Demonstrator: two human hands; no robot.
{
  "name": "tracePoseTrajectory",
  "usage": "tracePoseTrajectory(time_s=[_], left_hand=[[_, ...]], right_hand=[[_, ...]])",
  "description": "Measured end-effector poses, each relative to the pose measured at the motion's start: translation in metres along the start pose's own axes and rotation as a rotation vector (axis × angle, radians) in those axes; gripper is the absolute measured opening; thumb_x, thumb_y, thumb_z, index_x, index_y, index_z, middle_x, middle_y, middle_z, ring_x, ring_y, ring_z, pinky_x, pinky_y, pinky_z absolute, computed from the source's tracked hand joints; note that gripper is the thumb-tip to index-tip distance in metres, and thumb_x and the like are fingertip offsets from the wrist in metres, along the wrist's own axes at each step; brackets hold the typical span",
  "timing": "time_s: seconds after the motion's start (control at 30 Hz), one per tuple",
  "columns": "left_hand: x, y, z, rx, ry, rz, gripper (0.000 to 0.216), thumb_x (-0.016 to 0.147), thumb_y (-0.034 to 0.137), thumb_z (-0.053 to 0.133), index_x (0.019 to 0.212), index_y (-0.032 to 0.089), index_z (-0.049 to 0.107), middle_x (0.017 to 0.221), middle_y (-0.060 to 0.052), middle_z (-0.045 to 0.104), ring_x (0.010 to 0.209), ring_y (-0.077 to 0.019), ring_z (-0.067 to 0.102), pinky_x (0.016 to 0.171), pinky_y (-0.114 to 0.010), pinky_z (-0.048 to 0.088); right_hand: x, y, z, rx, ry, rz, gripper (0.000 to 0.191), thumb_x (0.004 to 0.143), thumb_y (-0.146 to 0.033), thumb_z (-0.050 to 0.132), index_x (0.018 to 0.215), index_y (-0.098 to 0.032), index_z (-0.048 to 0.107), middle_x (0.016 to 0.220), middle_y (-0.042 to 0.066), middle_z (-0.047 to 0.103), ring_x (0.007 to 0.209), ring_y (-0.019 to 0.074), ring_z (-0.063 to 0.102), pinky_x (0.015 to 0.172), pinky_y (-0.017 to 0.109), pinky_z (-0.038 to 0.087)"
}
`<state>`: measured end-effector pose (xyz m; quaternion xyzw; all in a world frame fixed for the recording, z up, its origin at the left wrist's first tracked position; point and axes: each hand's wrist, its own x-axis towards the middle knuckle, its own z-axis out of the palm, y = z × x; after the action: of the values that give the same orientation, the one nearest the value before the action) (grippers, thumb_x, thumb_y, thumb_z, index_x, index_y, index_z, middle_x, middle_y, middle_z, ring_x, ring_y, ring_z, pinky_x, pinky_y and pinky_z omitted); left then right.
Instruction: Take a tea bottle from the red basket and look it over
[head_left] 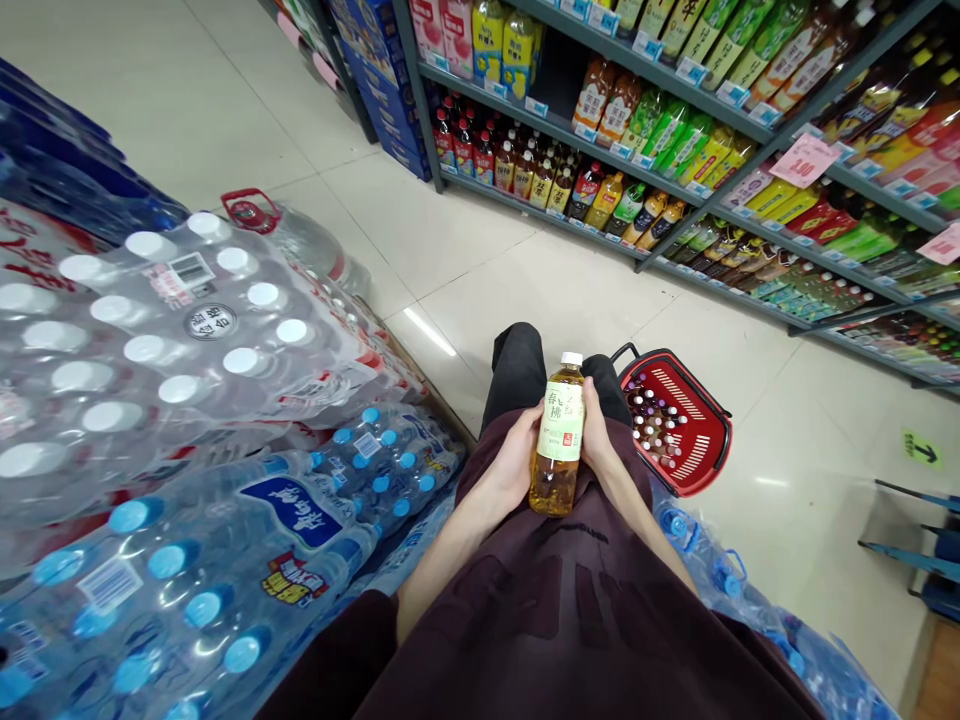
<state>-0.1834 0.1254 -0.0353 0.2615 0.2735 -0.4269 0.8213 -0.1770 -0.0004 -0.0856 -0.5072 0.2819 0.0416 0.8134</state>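
Both hands, left hand (516, 462) and right hand (600, 432), clasp the bottle (559, 440) upright; keep that grip firm, basket (686, 420) just right.

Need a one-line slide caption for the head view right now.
Both hands, left hand and right hand, hold a tea bottle upright above a red basket, beside the drinks shelves.

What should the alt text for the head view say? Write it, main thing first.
Both hands, left hand and right hand, hold a tea bottle upright in front of the person's body. A red basket of bottles sits on the floor to the right, water packs are stacked on the left, and drink shelves run along the far side.
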Motion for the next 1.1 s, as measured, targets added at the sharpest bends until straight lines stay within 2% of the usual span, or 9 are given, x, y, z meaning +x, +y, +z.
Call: tracePoseTrajectory(time_s=[0.2,0.57,0.9,1.1], left_hand=[[-0.0027,0.0021,0.0047,0.022,0.048,0.005,0.043,0.104,0.035,0.048,0.134,0.014,0.07,0.117,-0.011,0.08,0.106,-0.0267,0.074,0.102,-0.038,0.056],[-0.0022,0.0022,0.0061,0.021,0.039,0.003,0.044,0.105,0.035,0.047,0.136,0.014,0.069,0.119,-0.011,0.079,0.106,-0.026,0.074,0.102,-0.036,0.055],[-0.0009,-0.0001,0.0021,0.022,0.056,0.005,0.038,0.104,0.036,0.052,0.126,0.012,0.072,0.113,-0.011,0.08,0.107,-0.0249,0.073,0.099,-0.034,0.056],[-0.0018,-0.0003,0.0021,0.0,0.059,0.026,0.034,0.098,0.027,0.059,0.126,0.014,0.072,0.11,-0.01,0.081,0.103,-0.0244,0.074,0.097,-0.034,0.057]], right_hand=[[-0.0009,-0.0027,0.0027,0.028,-0.014,-0.013,0.056,0.081,-0.077,0.065,0.092,-0.022,0.068,0.077,0.0,0.074,0.082,0.0218,0.074,0.07,0.032,0.059],[-0.0031,-0.0048,0.004,0.03,-0.014,-0.012,0.054,0.083,-0.076,0.065,0.091,-0.022,0.067,0.075,0.0,0.073,0.077,0.021,0.073,0.068,0.032,0.059],[-0.0018,-0.0065,0.0052,0.07,-0.034,-0.025,0.051,0.082,-0.072,0.068,0.088,-0.022,0.066,0.07,-0.002,0.071,0.072,0.0189,0.072,0.063,0.029,0.058],[-0.0008,-0.0062,0.0059,0.102,-0.029,0.003,0.05,0.084,-0.071,0.066,0.089,-0.022,0.067,0.071,-0.001,0.071,0.072,0.0195,0.072,0.063,0.029,0.059]])
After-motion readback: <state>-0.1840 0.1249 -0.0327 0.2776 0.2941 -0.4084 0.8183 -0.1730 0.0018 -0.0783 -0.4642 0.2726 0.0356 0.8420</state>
